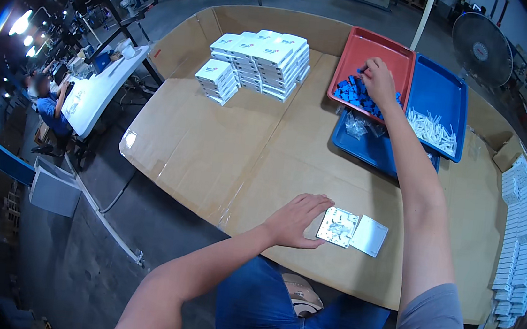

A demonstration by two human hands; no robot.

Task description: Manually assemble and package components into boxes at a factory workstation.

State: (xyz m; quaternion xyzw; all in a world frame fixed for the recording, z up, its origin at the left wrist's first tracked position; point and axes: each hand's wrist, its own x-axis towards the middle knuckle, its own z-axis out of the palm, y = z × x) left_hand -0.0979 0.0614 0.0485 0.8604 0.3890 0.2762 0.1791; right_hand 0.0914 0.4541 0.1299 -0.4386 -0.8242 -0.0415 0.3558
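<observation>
Box, shallow, white and square, lies open (336, 241) on the cardboard-covered table (201, 145), close to the table's near edge, with small silvery and pale details showing inside. It sits just right of the left hand (298, 222), whose thumb and fingers are spread apart, fingertips at its upper left corner and thumb near its lower left corner, so that the hand straddles its left side. Touching or nearly touching its right edge is a flat white panel (370, 236), slightly tilted.

Well apart from the box, farther up the table, the right hand (379, 80) reaches into a red tray (379, 43) with fingers bent downward over a heap of small blue pieces (353, 94); whether they pinch one, I cannot tell. Right of it stands a blue tray (442, 87) with slim white pieces (432, 132). Partly beneath both is another blue tray (358, 147), clear plastic bags (356, 129) in it.

Stacks of white boxes (258, 61) stand left of the trays, and more white stacks (520, 246) line the far right edge. Beyond the table are a large fan (481, 47) and, leftward, a person (53, 113) seated at a white table (102, 95).
</observation>
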